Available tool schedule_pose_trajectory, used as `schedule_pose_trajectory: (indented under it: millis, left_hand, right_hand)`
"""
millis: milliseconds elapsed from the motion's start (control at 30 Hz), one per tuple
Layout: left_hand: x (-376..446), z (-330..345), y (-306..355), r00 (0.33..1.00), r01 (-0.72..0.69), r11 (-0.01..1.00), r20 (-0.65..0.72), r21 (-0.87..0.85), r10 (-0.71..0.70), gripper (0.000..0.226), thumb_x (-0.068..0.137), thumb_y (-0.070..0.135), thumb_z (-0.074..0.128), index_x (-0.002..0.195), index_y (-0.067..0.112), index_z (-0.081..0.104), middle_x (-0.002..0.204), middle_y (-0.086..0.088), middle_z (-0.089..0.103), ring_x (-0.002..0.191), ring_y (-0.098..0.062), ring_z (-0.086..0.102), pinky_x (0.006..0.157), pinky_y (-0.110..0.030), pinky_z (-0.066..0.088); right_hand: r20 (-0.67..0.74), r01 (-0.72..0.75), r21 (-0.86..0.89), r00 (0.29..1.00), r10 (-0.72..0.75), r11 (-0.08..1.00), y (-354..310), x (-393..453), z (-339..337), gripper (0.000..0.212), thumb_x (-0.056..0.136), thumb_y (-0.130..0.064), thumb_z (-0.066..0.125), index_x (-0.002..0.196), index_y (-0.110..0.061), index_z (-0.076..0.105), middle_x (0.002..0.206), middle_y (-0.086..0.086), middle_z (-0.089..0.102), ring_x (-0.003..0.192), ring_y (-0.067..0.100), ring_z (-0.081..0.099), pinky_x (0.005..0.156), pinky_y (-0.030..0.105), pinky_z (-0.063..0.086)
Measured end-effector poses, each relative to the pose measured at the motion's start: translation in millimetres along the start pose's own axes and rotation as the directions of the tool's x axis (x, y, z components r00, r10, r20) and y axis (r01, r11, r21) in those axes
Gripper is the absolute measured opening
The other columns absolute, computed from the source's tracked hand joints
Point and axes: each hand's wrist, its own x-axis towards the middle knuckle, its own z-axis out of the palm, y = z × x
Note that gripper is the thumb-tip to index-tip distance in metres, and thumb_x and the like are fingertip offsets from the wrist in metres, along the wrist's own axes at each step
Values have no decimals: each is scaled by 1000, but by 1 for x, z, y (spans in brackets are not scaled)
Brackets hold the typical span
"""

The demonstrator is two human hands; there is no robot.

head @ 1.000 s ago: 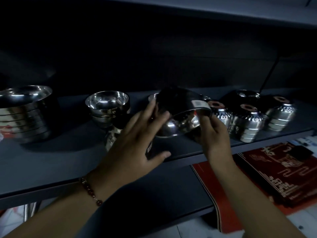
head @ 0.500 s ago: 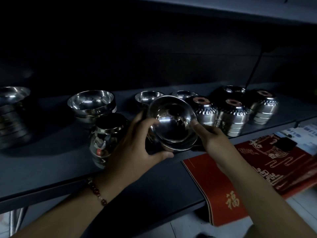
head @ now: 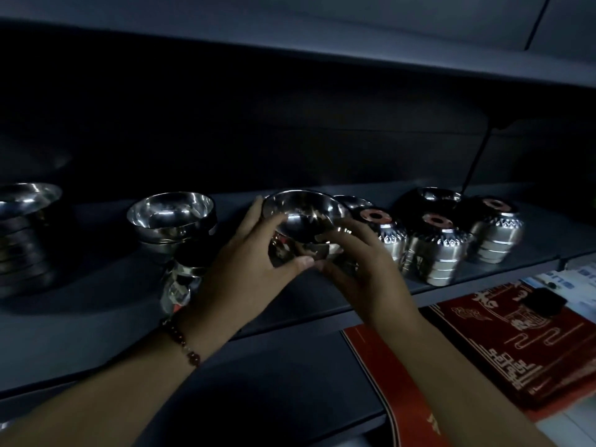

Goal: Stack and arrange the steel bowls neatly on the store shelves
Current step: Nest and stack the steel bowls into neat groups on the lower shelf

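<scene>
Tipped a moment ago, shiny steel bowl now sits mouth-up, gripped by left hand and right hand over shelf.

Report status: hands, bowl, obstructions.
Left hand and right hand grip bowl, mouth up, above shelf. Stacks close right.

Bowl between hands, on shelf; stack left.
</scene>
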Motion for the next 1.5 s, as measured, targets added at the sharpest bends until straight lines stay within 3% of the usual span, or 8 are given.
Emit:
schedule_pose_trajectory:
  millis: [167,300,400,700,967,1133,1300,1500]
  left_hand:
    - [34,-3,-6,992,-104,951,-42,291,122,58,94,45,58,147,31,41,162,11,24,143,-17,35,108,-31,36]
    - [68,14,-20,999,-29,927,-20,374,40,48,98,34,55,144,22,45,159,3,31,134,-22,47,100,-34,45]
    - [92,26,-26,999,35,914,15,405,-45,46,98,30,55,141,17,45,161,-3,25,122,-27,56,89,-37,52]
    - [104,44,-49,954,72,839,209,539,-216,66,95,20,58,152,13,24,161,-13,15,139,-34,33,100,-43,48]
    - [44,42,-27,988,-20,860,142,509,-61,72,99,28,53,155,24,10,162,-7,5,147,-45,12,108,-47,42]
    - [42,48,-28,992,36,818,78,574,-98,79,96,25,58,155,18,6,162,-14,1,146,-50,9,114,-51,32]
    - [64,51,-28,971,127,810,94,573,-220,63,95,10,54,151,15,24,160,-17,7,146,-51,10,104,-49,44]
    - [79,40,-45,967,125,880,144,457,-212,36,93,13,59,128,14,52,139,-11,43,118,-34,54,88,-43,52]
  right_hand:
    - [-66,43,-20,997,-44,999,18,46,26,29,85,-18,75,113,-17,69,127,-4,55,104,-1,55,88,13,44]
    - [-26,4,-117,1000,-7,993,41,84,53,33,85,-23,74,117,-17,69,130,0,55,117,14,52,90,11,39]
    - [-48,-31,-135,999,25,990,51,104,69,28,86,-18,71,114,-16,69,127,3,55,119,20,51,96,30,46]
    - [256,-92,-325,949,181,941,53,123,77,24,90,-7,52,105,-13,69,114,12,65,107,29,59,90,36,46]
    - [426,-55,-249,890,161,967,34,91,38,15,88,-26,70,99,-15,69,95,-2,67,85,13,64,76,31,51]
    - [367,-25,-253,922,120,967,33,85,50,17,93,-22,61,105,-11,65,106,3,61,94,20,62,72,25,45]
    - [352,-85,-352,911,216,932,35,94,76,37,96,-25,52,131,-13,53,137,12,50,120,32,53,97,42,47]
    - [418,-18,-487,873,251,873,29,102,71,39,101,-32,47,133,-10,47,138,15,48,124,33,49,96,36,38]
